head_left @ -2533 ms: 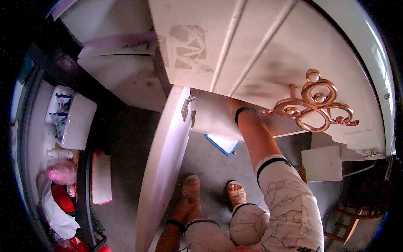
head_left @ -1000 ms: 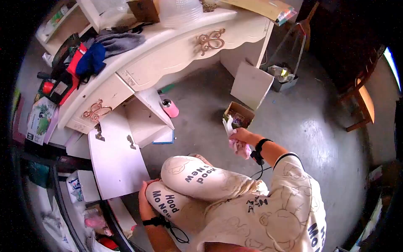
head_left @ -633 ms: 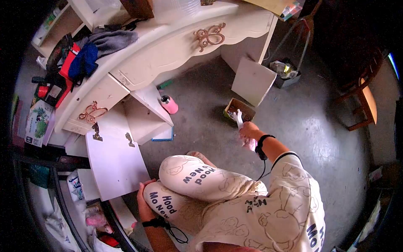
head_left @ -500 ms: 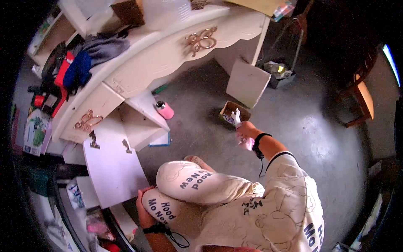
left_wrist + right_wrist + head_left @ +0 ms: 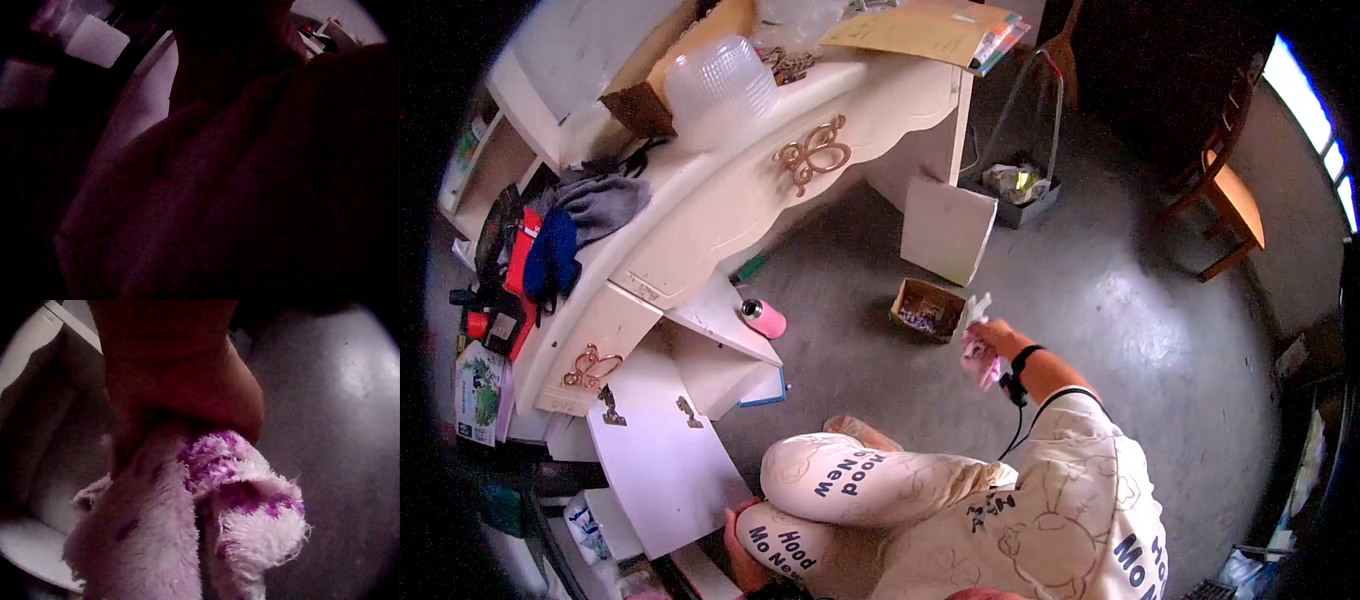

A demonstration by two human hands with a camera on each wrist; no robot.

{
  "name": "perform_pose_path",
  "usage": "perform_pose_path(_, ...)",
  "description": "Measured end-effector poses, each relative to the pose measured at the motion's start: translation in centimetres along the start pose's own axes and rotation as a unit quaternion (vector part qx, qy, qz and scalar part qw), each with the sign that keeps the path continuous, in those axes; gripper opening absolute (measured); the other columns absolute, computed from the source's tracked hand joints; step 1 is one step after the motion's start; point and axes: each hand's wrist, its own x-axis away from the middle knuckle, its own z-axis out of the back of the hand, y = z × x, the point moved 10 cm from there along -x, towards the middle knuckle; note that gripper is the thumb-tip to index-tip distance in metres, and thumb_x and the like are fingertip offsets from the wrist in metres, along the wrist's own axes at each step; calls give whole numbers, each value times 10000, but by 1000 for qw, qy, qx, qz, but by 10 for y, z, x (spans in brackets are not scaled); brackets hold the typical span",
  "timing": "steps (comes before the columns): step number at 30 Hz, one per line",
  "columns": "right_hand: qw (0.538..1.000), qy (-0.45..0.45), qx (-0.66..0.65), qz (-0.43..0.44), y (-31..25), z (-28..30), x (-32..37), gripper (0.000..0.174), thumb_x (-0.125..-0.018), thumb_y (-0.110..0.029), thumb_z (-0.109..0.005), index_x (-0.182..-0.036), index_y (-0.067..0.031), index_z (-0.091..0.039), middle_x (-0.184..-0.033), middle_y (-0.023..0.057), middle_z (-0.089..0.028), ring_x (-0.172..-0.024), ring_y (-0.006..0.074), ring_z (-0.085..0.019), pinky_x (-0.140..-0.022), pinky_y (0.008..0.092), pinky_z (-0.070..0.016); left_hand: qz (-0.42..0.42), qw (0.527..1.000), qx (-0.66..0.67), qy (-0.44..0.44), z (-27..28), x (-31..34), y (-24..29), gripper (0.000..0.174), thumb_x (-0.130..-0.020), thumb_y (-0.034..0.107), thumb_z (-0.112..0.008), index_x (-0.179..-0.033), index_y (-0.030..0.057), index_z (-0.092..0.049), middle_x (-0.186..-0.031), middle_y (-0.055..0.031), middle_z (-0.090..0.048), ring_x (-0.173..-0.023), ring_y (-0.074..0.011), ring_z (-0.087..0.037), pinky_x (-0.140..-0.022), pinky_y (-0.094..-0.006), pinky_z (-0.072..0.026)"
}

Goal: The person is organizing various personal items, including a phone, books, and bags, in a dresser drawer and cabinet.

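Note:
A fluffy pink-and-white cloth (image 5: 978,362) hangs from my right hand (image 5: 997,338), which grips it just to the right of a small open box (image 5: 927,310) on the floor. Small items lie inside the box. In the right wrist view the hand (image 5: 181,381) is above the bunched cloth (image 5: 144,525), which has purple patches; the fingers are hidden there. My left hand (image 5: 743,545) rests against the side of my bent knee, beside the lowered white cabinet door (image 5: 665,465). The left wrist view is very dark and shows no clear fingers.
A curved white desk (image 5: 730,195) holds clothing, containers and folders. Under it stand a pink bottle (image 5: 763,318) and a blue-edged board (image 5: 763,388). Behind the box leans a white panel (image 5: 947,230), near a grey dustpan (image 5: 1025,195). A wooden chair (image 5: 1235,205) is at right.
Since the first frame, the right arm has come out from beneath the desk and the left hand has gone from the foot to the knee. Lately the right hand with the cloth has drawn slightly away from the box.

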Motion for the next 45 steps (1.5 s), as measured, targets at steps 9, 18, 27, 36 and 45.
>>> perform_pose_path(9,926,281,-83,240,-233,261,-56,208,-776,-191,-547,-780,10,-603,-749,108,-615,-601,210,-592,-521,352,-475,16,999,-5,30,-8,2,6,458,-888,450,-354,-909,30,-533,-856,-134,-581,-773,-276,-583,-696,-400,-498)
perform_pose_path(18,991,15,42,125,-125,97,-26,160,-818,-162,-513,-786,-31,-598,-692,96,-615,-518,189,-583,-457,355,-484,-19,998,-55,11,-39,16,21,451,-901,434,-320,-907,34,-526,-830,-119,-579,-759,-250,-584,-688,-372,-494)
perform_pose_path(27,928,-290,224,70,-52,-168,46,280,-708,-161,-632,-944,-24,-570,-772,63,-601,-701,156,-550,-631,308,-456,-261,908,-313,97,54,11,16,366,-847,191,-499,-1167,22,-441,-1173,-130,-467,-950,-225,-521,-792,-328,-443)
perform_pose_path(36,714,-349,514,324,-101,-428,125,370,-695,-255,-619,-1005,-60,-566,-883,105,-619,-804,186,-585,-705,318,-457,-435,681,-551,210,39,94,33,704,-752,463,-601,-1267,66,-331,-1299,-217,-286,-1160,-379,-342,-951,-473,-308)
perform_pose_path(45,675,-311,526,413,-121,-622,105,396,-683,-305,-610,-1039,-136,-573,-860,114,-623,-794,282,-591,-709,350,-467,-352,823,-383,227,87,86,28,626,-720,361,-656,-1222,93,-396,-1248,-188,-356,-1142,-364,-368,-903,-466,-349)
